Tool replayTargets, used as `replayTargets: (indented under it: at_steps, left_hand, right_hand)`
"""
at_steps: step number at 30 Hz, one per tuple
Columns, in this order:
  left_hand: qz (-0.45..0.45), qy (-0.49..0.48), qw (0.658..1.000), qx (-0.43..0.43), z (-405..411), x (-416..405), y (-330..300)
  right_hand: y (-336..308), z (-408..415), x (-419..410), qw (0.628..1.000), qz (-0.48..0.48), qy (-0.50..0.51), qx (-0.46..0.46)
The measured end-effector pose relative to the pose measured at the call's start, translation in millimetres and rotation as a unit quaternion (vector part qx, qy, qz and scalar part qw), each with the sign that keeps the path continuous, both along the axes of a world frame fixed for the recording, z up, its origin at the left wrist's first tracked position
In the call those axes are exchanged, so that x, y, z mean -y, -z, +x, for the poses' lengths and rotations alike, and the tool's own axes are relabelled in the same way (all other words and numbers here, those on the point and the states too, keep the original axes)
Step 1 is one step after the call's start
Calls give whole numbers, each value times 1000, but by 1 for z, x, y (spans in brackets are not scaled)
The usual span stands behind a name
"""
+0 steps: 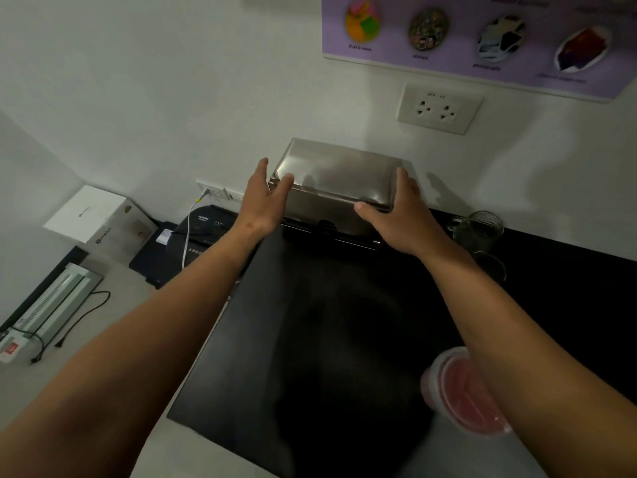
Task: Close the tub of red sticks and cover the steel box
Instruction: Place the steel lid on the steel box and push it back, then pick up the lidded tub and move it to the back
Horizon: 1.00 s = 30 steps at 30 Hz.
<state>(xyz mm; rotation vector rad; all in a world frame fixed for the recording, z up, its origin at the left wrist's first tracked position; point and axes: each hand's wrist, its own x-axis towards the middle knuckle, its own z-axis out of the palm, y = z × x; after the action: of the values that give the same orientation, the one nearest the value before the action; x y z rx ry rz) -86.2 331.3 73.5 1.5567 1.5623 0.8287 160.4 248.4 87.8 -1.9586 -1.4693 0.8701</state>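
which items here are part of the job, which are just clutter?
In the job:
steel box
steel lid, on the box
tub of red sticks, lid on
left hand
right hand

Lying about:
glass jar
white carton
wall socket
purple poster

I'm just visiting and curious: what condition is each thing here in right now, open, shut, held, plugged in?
Shiny steel box lid: on the box, seemingly seated.
Left hand: open, at the lid's left end.
Right hand: open, on the lid's right end.
Translucent tub of red sticks: lid on.
White wall socket: nothing plugged in.
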Motion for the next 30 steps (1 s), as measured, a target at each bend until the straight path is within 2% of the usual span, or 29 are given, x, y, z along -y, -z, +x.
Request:
replayTargets:
  at_steps: [3, 10, 15, 20, 25, 30]
  left_hand:
    - [12, 18, 1000, -1, -5, 39, -5]
    - [-28, 147, 989, -5, -1, 153, 22]
    - [-47, 182, 982, 18, 24, 222, 29]
    - [-52, 204, 977, 30, 57, 275, 33]
    - [-48, 217, 975, 9, 87, 313, 40]
    - [-40, 231, 972, -4, 110, 337, 51]
  right_hand:
    - [-16, 21, 34, 998, 14, -53, 31]
    - [-21, 59, 129, 989, -3, -146, 10]
    - [-11, 80, 184, 989, -26, -142, -16]
    - [0, 106, 229, 989, -21, -150, -2]
    - [19, 123, 268, 986, -32, -163, 30]
    - [37, 129, 295, 983, -61, -173, 17]
